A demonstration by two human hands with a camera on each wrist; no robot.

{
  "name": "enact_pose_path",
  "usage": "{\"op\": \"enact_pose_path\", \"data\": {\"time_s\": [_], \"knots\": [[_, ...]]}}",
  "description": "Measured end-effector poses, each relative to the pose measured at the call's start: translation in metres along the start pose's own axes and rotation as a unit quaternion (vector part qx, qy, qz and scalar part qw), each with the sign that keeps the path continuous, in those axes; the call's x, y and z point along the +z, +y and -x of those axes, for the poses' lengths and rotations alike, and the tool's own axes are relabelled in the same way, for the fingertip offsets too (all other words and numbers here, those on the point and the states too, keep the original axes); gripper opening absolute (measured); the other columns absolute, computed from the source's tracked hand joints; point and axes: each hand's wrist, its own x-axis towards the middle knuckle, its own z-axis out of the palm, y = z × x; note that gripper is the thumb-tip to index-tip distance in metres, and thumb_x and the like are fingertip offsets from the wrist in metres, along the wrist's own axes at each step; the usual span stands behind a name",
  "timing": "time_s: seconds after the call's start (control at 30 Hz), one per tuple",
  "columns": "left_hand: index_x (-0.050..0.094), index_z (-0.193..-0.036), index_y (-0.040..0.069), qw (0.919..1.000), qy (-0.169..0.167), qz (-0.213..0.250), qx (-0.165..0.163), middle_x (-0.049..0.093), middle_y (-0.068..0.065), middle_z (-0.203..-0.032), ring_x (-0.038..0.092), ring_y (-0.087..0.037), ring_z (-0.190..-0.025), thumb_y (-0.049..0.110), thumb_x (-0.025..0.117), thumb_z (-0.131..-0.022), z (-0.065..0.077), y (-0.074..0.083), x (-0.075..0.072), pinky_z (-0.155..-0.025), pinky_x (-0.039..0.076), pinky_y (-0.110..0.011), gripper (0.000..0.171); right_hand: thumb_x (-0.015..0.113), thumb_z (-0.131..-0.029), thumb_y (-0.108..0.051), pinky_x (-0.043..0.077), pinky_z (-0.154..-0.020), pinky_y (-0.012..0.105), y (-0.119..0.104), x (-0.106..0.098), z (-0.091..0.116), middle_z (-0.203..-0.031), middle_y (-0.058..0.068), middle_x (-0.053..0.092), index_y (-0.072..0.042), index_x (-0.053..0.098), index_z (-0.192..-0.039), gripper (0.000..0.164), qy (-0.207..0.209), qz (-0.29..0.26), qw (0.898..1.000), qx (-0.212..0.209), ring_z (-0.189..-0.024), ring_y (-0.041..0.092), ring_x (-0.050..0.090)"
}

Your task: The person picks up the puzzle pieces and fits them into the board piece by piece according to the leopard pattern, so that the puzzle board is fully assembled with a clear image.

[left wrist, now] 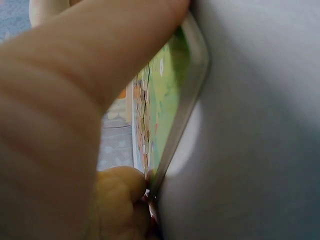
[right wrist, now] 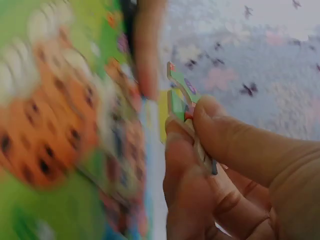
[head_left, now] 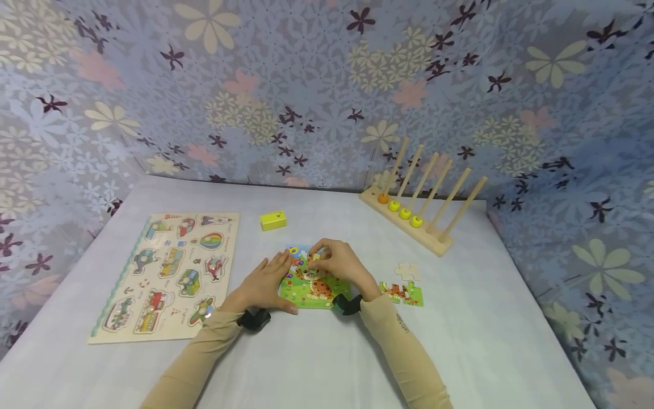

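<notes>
A jigsaw puzzle [head_left: 306, 297] with an orange spotted animal on green grass lies in its tray on the table. My left hand [head_left: 263, 284] rests at the puzzle's left side, fingers spread and fairly straight. In the left wrist view the thumb [left wrist: 125, 45] lies across the tray's edge [left wrist: 190, 85]. Over the upper part of the puzzle, my right hand [head_left: 341, 262] pinches a jigsaw piece [right wrist: 176, 105] between thumb and fingers. That piece is seen nearly edge-on in the right wrist view, held above the tray.
Loose jigsaw pieces [head_left: 401, 293] lie right of the right wrist, with a face-down piece [head_left: 407, 271] beside them. A wooden peg board [head_left: 168, 272] with vehicles is at left, a yellow block [head_left: 273, 221] behind the puzzle, and a rack with upright pegs [head_left: 409, 221] at the back right.
</notes>
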Motion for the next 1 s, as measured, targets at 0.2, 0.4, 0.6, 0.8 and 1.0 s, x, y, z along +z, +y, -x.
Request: {"op": "enact_pose_path", "data": {"time_s": [0.2, 0.4, 0.6, 0.8, 1.0], "knots": [[0.017, -0.152, -0.004, 1.0000, 0.001, -0.005, 0.000, 0.009, -0.020, -0.162, 0.012, -0.036, -0.151, 0.058, 0.079, -0.069, -0.001, -0.001, 0.003, -0.122, 0.012, -0.056, 0.121, 0.073, -0.086, -0.013, 0.048, -0.047, 0.022, 0.001, 0.017, -0.002, -0.064, 0.005, 0.064, -0.008, 0.069, -0.104, 0.019, -0.016, 0.018, 0.999, -0.021, -0.049, 0.009, 0.057], [0.016, -0.152, -0.005, 1.0000, -0.001, -0.003, 0.001, 0.008, -0.020, -0.162, 0.011, -0.036, -0.151, 0.058, 0.078, -0.070, 0.000, 0.000, 0.001, -0.122, 0.012, -0.056, 0.120, 0.070, -0.089, -0.016, 0.048, -0.049, 0.022, 0.001, 0.027, -0.001, -0.068, 0.003, 0.062, -0.008, 0.071, -0.109, 0.022, -0.002, 0.052, 0.998, -0.041, -0.051, 0.008, 0.054], [0.015, -0.152, -0.005, 1.0000, 0.000, -0.001, 0.003, 0.009, -0.021, -0.162, 0.011, -0.037, -0.151, 0.056, 0.079, -0.071, 0.000, 0.000, -0.001, -0.122, 0.012, -0.056, 0.121, 0.073, -0.086, -0.021, 0.039, -0.052, 0.019, 0.002, 0.034, -0.003, -0.071, 0.000, 0.059, -0.011, 0.072, -0.104, 0.020, 0.022, 0.094, 0.995, -0.033, -0.058, 0.008, 0.047], [0.008, -0.152, -0.007, 0.9999, 0.000, 0.010, 0.001, 0.008, -0.023, -0.162, 0.011, -0.038, -0.150, 0.054, 0.079, -0.071, -0.002, -0.002, 0.000, -0.121, 0.012, -0.057, 0.125, 0.075, -0.085, -0.021, 0.041, -0.053, 0.020, 0.001, 0.035, -0.004, -0.072, 0.001, 0.058, -0.007, 0.070, -0.107, 0.027, 0.030, 0.085, 0.996, -0.008, -0.059, 0.008, 0.048], [0.009, -0.153, -0.004, 0.9999, -0.007, 0.009, -0.004, 0.007, -0.020, -0.162, 0.009, -0.036, -0.151, 0.055, 0.079, -0.072, -0.002, -0.002, 0.001, -0.122, 0.010, -0.056, 0.123, 0.075, -0.085, -0.027, 0.041, -0.052, 0.021, 0.002, 0.038, -0.004, -0.071, 0.000, 0.059, -0.007, 0.067, -0.110, 0.034, 0.052, 0.114, 0.992, -0.004, -0.057, 0.008, 0.049]]}}
